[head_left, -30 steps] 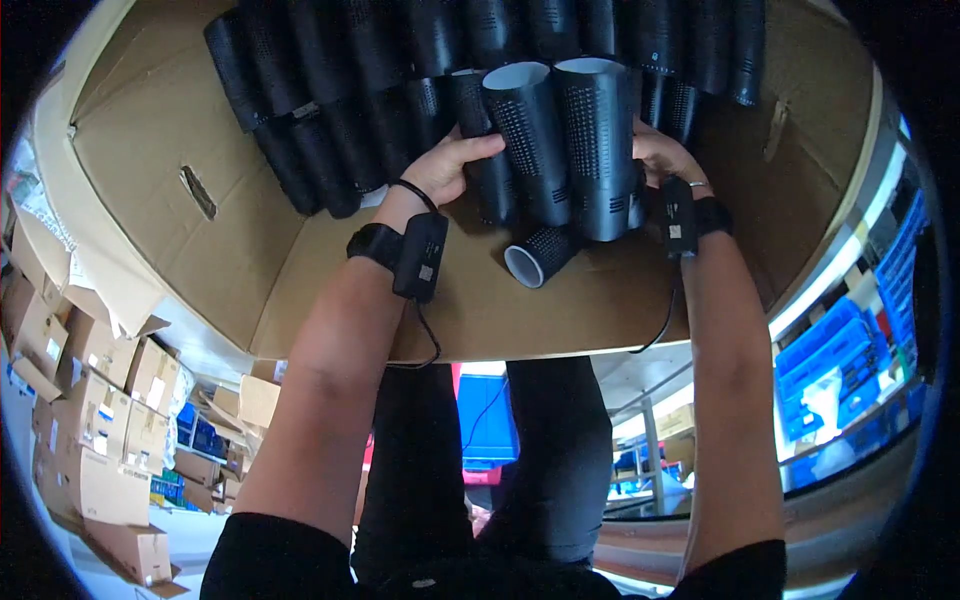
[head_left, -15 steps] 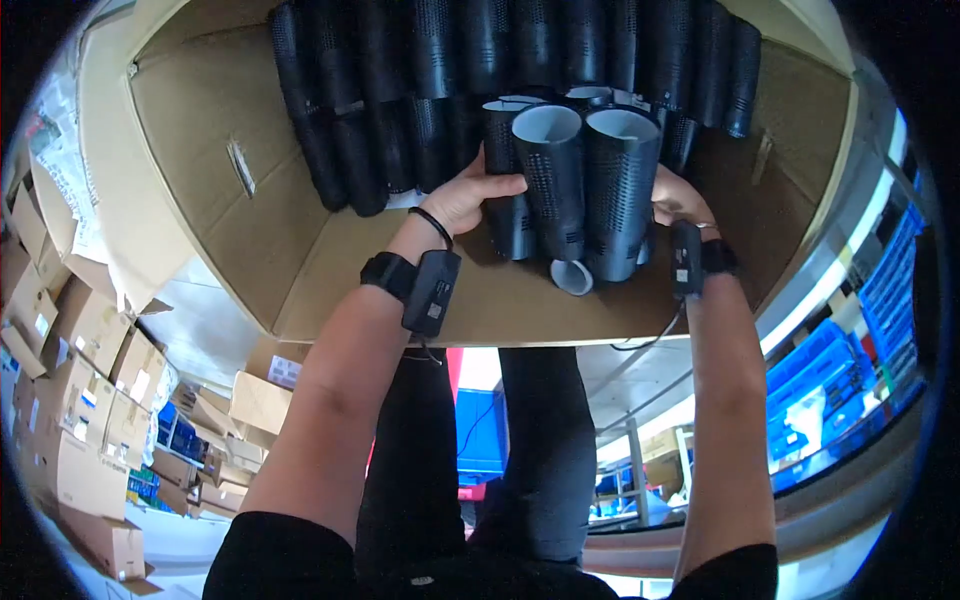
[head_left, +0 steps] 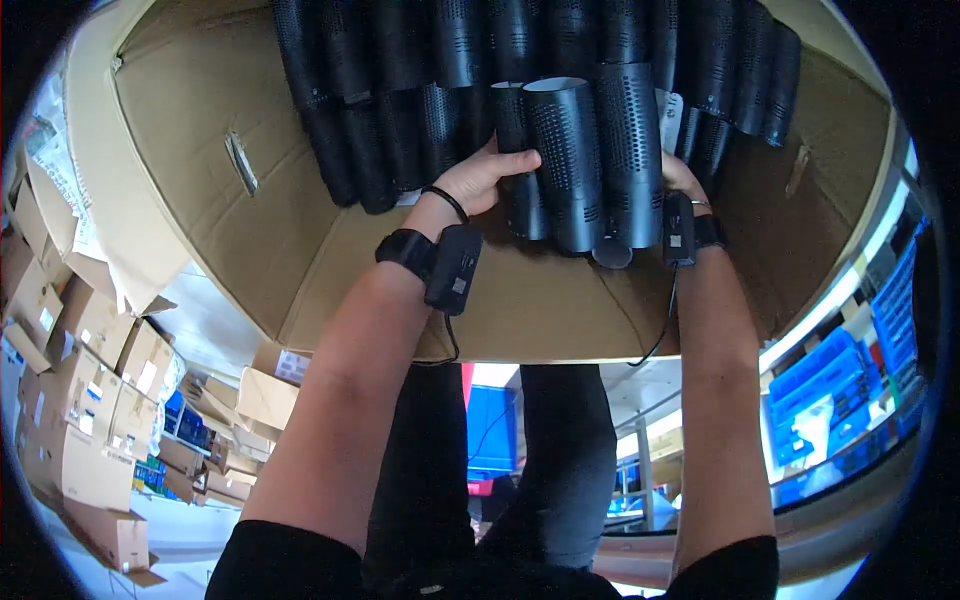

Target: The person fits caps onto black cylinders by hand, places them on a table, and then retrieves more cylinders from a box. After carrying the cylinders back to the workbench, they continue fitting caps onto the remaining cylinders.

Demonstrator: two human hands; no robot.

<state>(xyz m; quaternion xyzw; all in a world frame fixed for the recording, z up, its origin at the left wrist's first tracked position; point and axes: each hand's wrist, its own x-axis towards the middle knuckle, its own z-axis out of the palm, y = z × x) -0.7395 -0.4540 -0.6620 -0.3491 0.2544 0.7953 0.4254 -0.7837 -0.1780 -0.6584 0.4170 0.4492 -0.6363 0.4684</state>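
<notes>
Both my hands reach into a large cardboard box (head_left: 430,325), around a cluster of black perforated tubes (head_left: 567,165). From the left side my left hand (head_left: 482,182) grips the cluster, thumb laid across the front of a tube. On the other side my right hand (head_left: 684,182) is wrapped behind the right front tube (head_left: 632,150), its fingers mostly hidden. The tubes stand near upright, and a round end (head_left: 612,254) shows below them. Behind, more black tubes (head_left: 455,50) are stacked in rows against the box's far wall.
Cardboard cartons (head_left: 90,400) are piled at the left. Blue plastic bins (head_left: 820,375) stand to the right, and a blue container (head_left: 492,430) sits below the box, between my legs. A cable (head_left: 660,335) hangs from the device on my right wrist.
The held tubes have moved farther into the box, toward the stacked rows, and have tipped so their open tops show less. Both hands have gone with them.
</notes>
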